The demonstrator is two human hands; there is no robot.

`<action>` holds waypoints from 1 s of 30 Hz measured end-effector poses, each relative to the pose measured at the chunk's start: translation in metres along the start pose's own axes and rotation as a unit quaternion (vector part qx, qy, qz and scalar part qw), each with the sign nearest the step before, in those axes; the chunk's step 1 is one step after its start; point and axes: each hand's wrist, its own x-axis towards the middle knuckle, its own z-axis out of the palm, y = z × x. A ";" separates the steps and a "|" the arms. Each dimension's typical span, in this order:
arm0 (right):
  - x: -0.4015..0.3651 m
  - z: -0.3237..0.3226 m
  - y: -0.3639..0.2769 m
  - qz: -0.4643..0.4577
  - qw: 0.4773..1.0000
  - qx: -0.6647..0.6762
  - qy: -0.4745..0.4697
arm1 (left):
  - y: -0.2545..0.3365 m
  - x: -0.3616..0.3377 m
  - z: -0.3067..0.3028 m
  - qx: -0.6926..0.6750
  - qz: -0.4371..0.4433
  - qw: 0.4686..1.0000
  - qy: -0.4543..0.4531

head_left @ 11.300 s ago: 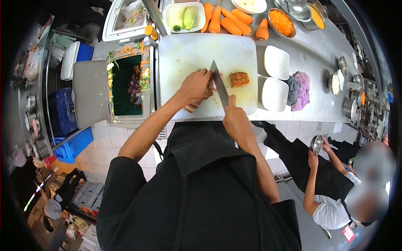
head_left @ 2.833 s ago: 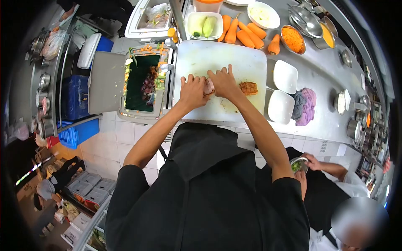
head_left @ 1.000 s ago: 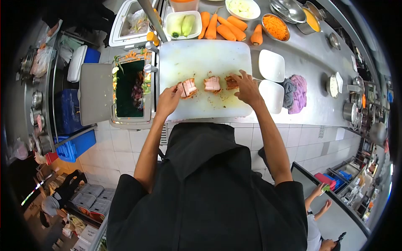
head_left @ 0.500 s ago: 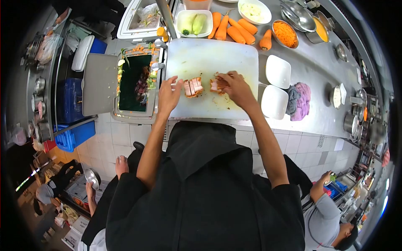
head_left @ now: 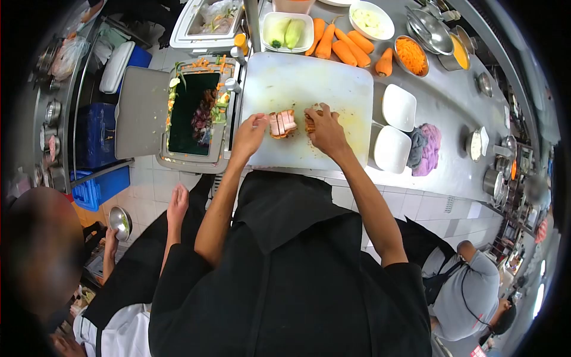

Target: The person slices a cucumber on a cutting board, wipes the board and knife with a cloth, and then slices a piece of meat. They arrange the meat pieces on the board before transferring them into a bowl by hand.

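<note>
On the white cutting board lies a block of roast pork belly cut into several slices with browned edges. My left hand is at its left side, fingers stretched out at the edge of the slices; whether they touch is hard to see. To the right, my right hand curls its fingers down over a second portion of pork belly and grips it. Most of that portion is hidden under the hand. Brown crumbs are scattered around both portions.
Left of the board is an open scrap bin with peelings on its rim. Carrots, zucchini and a bowl of shredded carrot line the back. White dishes and cloths lie right. A co-worker's hand is close behind.
My left hand has moved in toward the sliced pork belly. My right fingers have closed over the other portion. The co-worker at left, with a metal bowl, has come nearer; the camera view has shifted slightly.
</note>
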 end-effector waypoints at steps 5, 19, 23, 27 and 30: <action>0.000 0.008 -0.015 0.049 0.997 0.019 0.058 | -0.001 0.000 0.007 -0.010 -0.008 1.000 -0.008; 0.010 -0.024 -0.037 0.042 0.991 0.095 0.086 | 0.022 -0.011 0.000 -0.169 -0.108 0.975 -0.099; 0.013 -0.038 -0.071 0.016 0.991 0.117 0.066 | 0.030 -0.015 -0.003 -0.166 -0.118 0.974 -0.100; 0.018 -0.010 -0.097 0.023 0.996 0.081 0.020 | 0.024 -0.012 0.002 -0.146 -0.117 0.978 -0.095; 0.015 0.001 -0.097 0.018 0.999 0.050 0.007 | 0.021 -0.007 0.007 -0.086 -0.074 0.990 -0.078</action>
